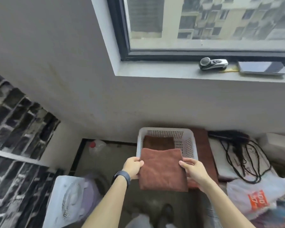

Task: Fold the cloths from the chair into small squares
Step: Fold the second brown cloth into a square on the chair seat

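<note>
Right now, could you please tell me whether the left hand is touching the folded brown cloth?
Touching: the head view shows the left hand gripping the left edge of the brown cloth, with no gap between them.

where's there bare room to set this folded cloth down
Bare: the window sill left of the shaver; inside the basket, a narrow strip right of the cloth; the floor between bottle and basket. Crowded: right of the basket, cables and a plastic bag.
</note>
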`<state>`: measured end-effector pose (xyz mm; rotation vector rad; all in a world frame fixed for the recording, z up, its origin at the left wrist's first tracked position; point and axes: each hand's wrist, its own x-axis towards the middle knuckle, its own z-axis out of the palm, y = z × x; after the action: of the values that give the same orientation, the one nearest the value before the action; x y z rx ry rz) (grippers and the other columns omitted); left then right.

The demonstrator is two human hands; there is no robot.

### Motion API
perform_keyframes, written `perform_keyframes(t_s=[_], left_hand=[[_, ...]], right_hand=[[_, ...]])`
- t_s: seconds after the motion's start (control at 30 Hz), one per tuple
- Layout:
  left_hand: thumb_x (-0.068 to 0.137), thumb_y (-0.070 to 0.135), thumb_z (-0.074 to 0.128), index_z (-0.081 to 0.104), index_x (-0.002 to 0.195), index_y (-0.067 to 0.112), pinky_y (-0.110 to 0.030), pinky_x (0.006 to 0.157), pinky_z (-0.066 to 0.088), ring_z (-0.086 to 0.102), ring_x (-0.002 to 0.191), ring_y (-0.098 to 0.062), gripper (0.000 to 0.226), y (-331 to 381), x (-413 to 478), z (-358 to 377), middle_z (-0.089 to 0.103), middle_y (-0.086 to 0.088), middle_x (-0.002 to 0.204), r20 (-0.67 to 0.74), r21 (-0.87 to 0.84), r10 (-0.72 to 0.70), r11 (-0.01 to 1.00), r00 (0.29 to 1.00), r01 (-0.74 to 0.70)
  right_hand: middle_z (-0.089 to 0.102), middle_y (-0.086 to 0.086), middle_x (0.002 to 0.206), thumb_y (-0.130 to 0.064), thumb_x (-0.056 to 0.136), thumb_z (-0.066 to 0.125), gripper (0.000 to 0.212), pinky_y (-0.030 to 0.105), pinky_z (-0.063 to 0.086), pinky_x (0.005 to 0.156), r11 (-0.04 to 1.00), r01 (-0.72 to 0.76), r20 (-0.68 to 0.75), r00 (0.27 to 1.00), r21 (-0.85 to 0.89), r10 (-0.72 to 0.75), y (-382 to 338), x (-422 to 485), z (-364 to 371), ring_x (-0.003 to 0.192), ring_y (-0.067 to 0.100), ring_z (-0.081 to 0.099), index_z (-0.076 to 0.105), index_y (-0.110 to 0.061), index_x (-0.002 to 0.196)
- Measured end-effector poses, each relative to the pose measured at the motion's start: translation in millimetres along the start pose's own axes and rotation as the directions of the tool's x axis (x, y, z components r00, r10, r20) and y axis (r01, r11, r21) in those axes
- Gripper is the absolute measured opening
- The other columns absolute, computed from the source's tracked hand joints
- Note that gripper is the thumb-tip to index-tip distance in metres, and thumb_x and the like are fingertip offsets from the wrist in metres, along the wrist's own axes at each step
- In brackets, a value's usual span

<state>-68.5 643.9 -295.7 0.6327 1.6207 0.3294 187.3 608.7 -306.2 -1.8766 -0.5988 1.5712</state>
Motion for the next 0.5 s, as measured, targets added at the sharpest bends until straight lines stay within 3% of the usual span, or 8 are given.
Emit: perform_keyframes(t_s=[0.07, 0.13, 0.23, 0.4, 0.5], left_hand=[[0.097, 0.013, 0.055, 0.059, 0.121, 0.011, -0.035, 0.066, 0.057, 0.063, 0.075, -0.022, 0.024, 12, 22, -3, 0.067, -0.009, 0.1, -0.018, 0.016, 0.0, 1.0, 1.0, 0.0], [0.094, 0.018, 0.06, 0.057, 0.124, 0.011, -0.04, 0.083, 0.057, 0.066, 0.091, -0.026, 0.031, 22, 50, -4, 0.066, -0.008, 0.11, -0.045, 0.094, 0.04, 0.995, 0.998, -0.035], [0.091, 0.025, 0.063, 0.058, 0.128, 0.01, -0.045, 0.1, 0.05, 0.065, 0.106, -0.026, 0.04, 34, 90, -2, 0.067, -0.004, 0.111, -0.055, 0.232, 0.083, 0.97, 0.995, -0.068], [0.096, 0.029, 0.057, 0.056, 0.131, 0.015, -0.029, 0.099, 0.045, 0.061, 0.113, -0.023, 0.038, 50, 115, 4, 0.067, -0.005, 0.118, -0.055, 0.428, 0.145, 0.897, 0.988, -0.108], [0.095, 0.039, 0.056, 0.054, 0.132, 0.026, -0.031, 0.09, 0.05, 0.064, 0.107, -0.023, 0.04, 44, 126, 8, 0.068, 0.002, 0.118, -0.067, 0.611, 0.175, 0.786, 0.982, -0.099]], right_hand=[[0.071, 0.003, 0.107, -0.019, 0.09, 0.073, 0.025, 0.022, 0.055, 0.057, 1.0, -0.021, -0.002, 1.0, -0.021, 0.021, -7, 23, 6, 0.091, 0.018, 0.069, 0.066, -0.011, 0.113], [0.068, -0.001, 0.107, -0.019, 0.092, 0.071, 0.024, 0.017, 0.052, 0.054, 0.999, -0.018, -0.019, 1.0, -0.028, 0.018, -15, 48, 12, 0.093, 0.013, 0.067, 0.065, -0.014, 0.115], [0.068, -0.001, 0.11, -0.02, 0.094, 0.068, 0.025, 0.029, 0.057, 0.064, 0.999, -0.039, -0.068, 0.997, 0.005, 0.039, -20, 84, 18, 0.096, 0.017, 0.068, 0.064, -0.017, 0.119], [0.066, -0.002, 0.11, -0.019, 0.096, 0.064, 0.023, 0.036, 0.06, 0.068, 0.998, -0.07, -0.111, 0.991, 0.003, 0.07, -13, 123, 28, 0.096, 0.017, 0.067, 0.061, -0.024, 0.118], [0.066, 0.002, 0.12, -0.023, 0.094, 0.068, 0.027, 0.047, 0.06, 0.087, 0.995, -0.102, -0.131, 0.986, -0.012, 0.1, 2, 138, 31, 0.107, 0.024, 0.066, 0.063, -0.027, 0.12]])
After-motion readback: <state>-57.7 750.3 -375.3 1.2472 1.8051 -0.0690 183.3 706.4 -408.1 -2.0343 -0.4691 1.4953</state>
